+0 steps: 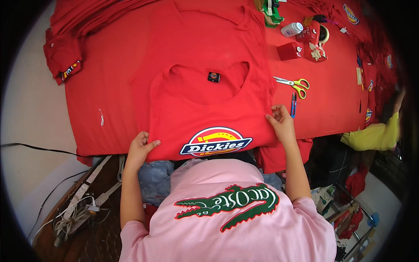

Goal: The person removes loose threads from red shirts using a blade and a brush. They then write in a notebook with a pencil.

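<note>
A red T-shirt (pixel 209 111) with a round printed logo on its chest lies spread in front of me, its wide neckline at the far side. A small dark label shows inside the neck. At its near left side, my left hand (pixel 140 149) pinches the fabric between thumb and fingers. My right hand (pixel 281 124) grips the shirt's right edge higher up, thumb against the cloth. Yellow-handled scissors (pixel 298 85) and blue thread snips (pixel 293 105) lie just beyond my right hand. The shirt's near edge hangs at the table's front edge.
A red-covered table (pixel 109 105) carries more red garments (pixel 63 54). At the back right stand a white bottle (pixel 291 29), a red box (pixel 290 51) and a green tape dispenser (pixel 272 15). A person in a yellow sleeve (pixel 371 136) is at the right. Cables (pixel 72 222) hang at lower left.
</note>
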The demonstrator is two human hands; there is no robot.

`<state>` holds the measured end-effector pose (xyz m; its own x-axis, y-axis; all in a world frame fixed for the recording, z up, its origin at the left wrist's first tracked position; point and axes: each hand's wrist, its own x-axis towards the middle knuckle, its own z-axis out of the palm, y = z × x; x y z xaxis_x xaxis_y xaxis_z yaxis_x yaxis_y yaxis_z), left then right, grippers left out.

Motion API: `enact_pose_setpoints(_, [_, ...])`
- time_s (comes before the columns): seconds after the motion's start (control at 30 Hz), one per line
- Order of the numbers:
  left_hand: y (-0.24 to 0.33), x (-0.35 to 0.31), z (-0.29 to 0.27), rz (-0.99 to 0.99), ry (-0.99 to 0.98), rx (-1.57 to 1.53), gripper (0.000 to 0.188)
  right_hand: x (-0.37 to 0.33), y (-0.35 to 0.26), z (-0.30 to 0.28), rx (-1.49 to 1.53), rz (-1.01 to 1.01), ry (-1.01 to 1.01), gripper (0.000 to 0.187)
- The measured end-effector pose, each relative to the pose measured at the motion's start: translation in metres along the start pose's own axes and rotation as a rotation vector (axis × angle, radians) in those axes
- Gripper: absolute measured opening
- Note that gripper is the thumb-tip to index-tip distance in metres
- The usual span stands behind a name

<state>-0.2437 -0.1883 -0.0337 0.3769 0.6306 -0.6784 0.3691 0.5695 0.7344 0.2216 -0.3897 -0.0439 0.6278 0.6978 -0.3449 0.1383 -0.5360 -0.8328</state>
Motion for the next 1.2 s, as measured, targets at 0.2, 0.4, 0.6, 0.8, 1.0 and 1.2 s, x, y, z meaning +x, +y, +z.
enact_pose_setpoints(0.2, [0.019,0.065,0.016,0.060,0.181,-0.274,0.038,0.069,-0.029,0.018,0.037,-0.141,0.208,0.025])
enact_pose_setpoints(0.4, [0.088,0.083,0.051,0.037,0.128,-0.624,0.049,0.082,-0.107,0.040,-0.818,0.117,0.071,0.047])
enact_pose_setpoints(0.6, [0.068,0.033,0.038,0.039,-0.494,-1.077,0.064,0.047,-0.072,-0.008,0.839,0.405,-0.201,0.020])
enact_pose_setpoints(0.8, [0.136,0.034,0.007,0.448,-0.197,-0.459,0.065,0.073,-0.050,-0.021,1.208,-0.115,-0.130,0.038])
enact_pose_setpoints(1.0, [0.122,0.161,0.009,0.162,0.083,-0.183,0.059,0.148,-0.049,0.046,0.640,-0.215,0.065,0.042])
enact_pose_setpoints(1.2, [0.136,0.137,0.008,0.030,0.070,-0.336,0.054,0.117,-0.069,0.039,-0.175,-0.258,0.308,0.037])
